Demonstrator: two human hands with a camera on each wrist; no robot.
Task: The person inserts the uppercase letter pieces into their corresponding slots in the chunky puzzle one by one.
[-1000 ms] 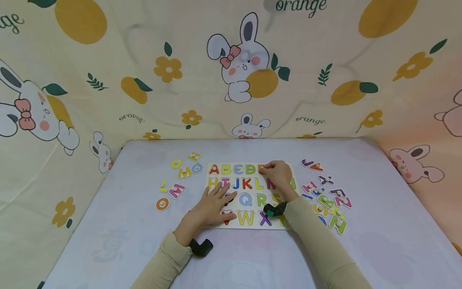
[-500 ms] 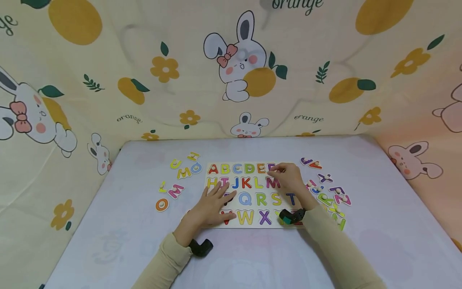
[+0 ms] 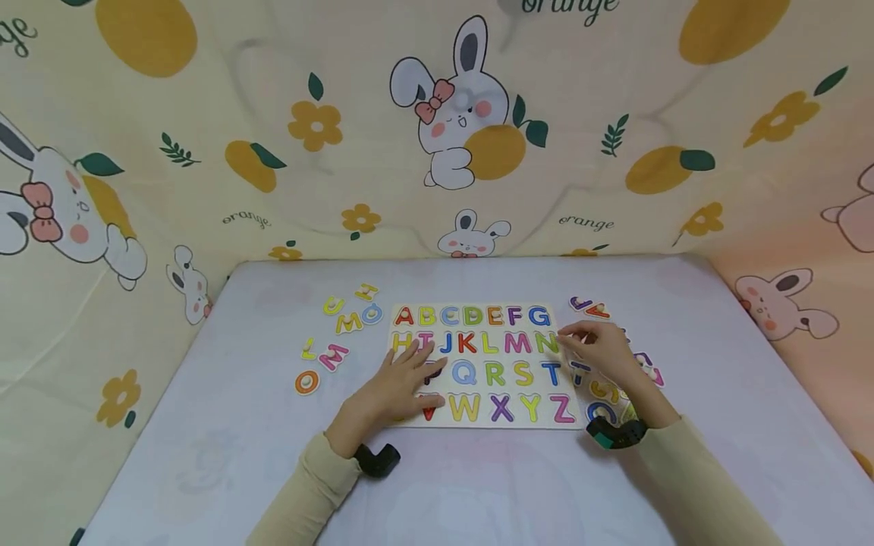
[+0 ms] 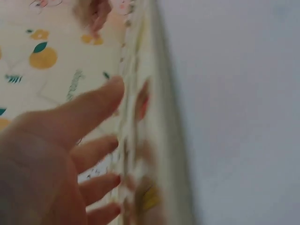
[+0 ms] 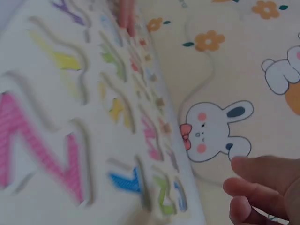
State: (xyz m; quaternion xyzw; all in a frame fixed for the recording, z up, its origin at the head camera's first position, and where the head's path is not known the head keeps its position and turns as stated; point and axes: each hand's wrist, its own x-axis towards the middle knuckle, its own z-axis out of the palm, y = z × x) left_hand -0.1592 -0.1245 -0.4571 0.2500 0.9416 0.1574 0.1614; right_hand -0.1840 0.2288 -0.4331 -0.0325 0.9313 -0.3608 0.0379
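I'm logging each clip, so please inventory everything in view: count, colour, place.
Board: one, whitish, central
Board letters: many, multicoloured, in four rows, some covered
Left loose letters: seven, yellow, blue, pink, orange, beside the board
Right loose letters: several, multicoloured, partly covered, beside the board
Table: one, white, beneath
Backdrop: count unclear, patterned cream, behind the table
Wrist cameras: two, black, on wrists
Sleeves: two, beige, on arms
Left hand: one, on the board
Right hand: one, by the board's right edge

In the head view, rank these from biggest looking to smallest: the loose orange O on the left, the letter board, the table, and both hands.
1. Table
2. Letter board
3. Left hand and right hand: too alike to rank
4. Loose orange O
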